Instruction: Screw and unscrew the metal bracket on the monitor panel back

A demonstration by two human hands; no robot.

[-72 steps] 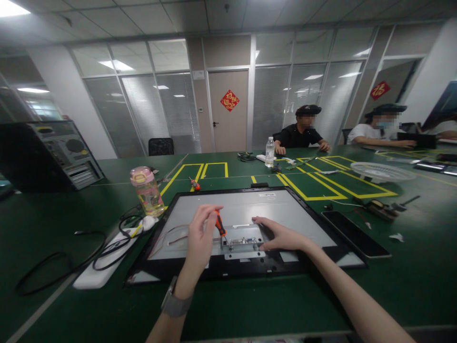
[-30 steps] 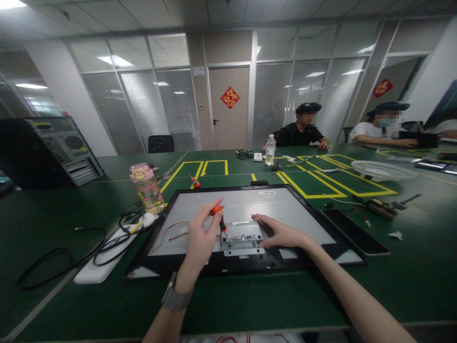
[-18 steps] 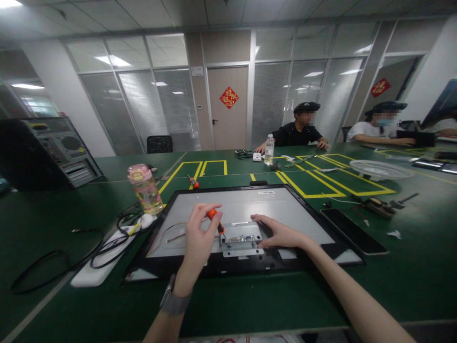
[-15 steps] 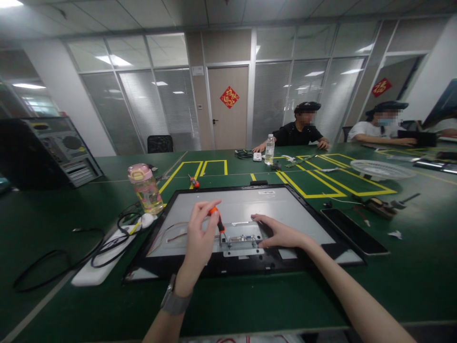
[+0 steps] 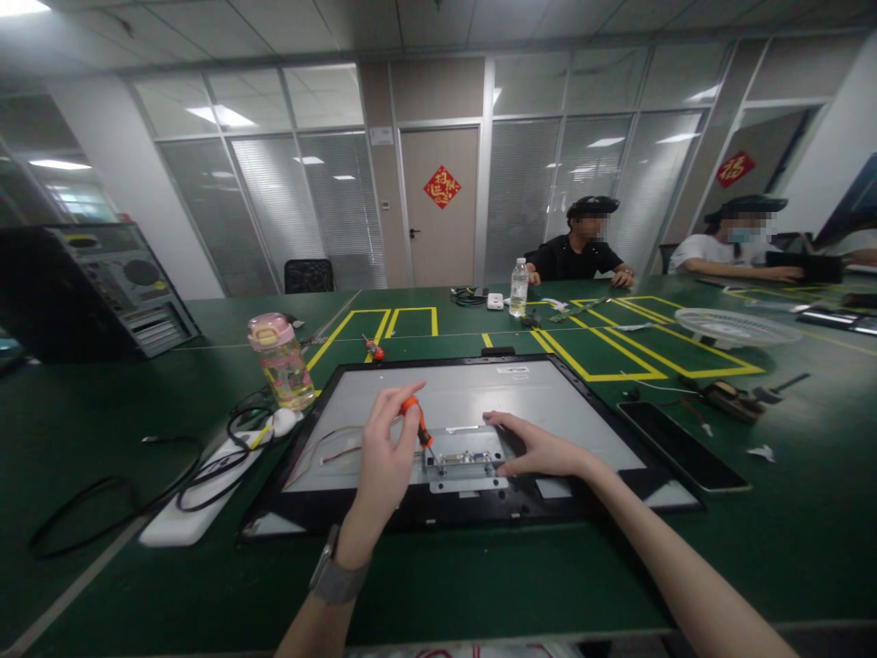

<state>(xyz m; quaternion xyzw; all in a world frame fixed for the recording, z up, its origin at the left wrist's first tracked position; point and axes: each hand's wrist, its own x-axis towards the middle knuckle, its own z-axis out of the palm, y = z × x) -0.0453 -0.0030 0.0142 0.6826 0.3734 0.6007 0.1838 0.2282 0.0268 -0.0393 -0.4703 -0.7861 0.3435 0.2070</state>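
Note:
A screen panel [image 5: 438, 388] with a black frame lies flat on the green table, its grey metal back facing up. Near its front edge sits a metal bracket [image 5: 470, 485] with connector ports. My left hand [image 5: 389, 448] is closed around an orange and black screwdriver [image 5: 421, 425], whose shaft slants down to the left part of the bracket. On the bracket's right side rests my right hand [image 5: 531, 445], thumb and fingers apart around its edge. Thin wires [image 5: 341, 452] run across the panel to the left of the bracket.
At left stand a pink-lidded bottle [image 5: 280, 366], a white power strip [image 5: 192, 512] with black cables, and an open computer case [image 5: 102, 292]. A black phone-like slab [image 5: 678, 443] lies right of the panel. Beyond are a water bottle [image 5: 519, 291] and seated people [image 5: 579, 251].
The screwdriver's handle has turned slightly in my left hand. My right hand stays in place. Across the table, a person's arm has drawn back from the small white box.

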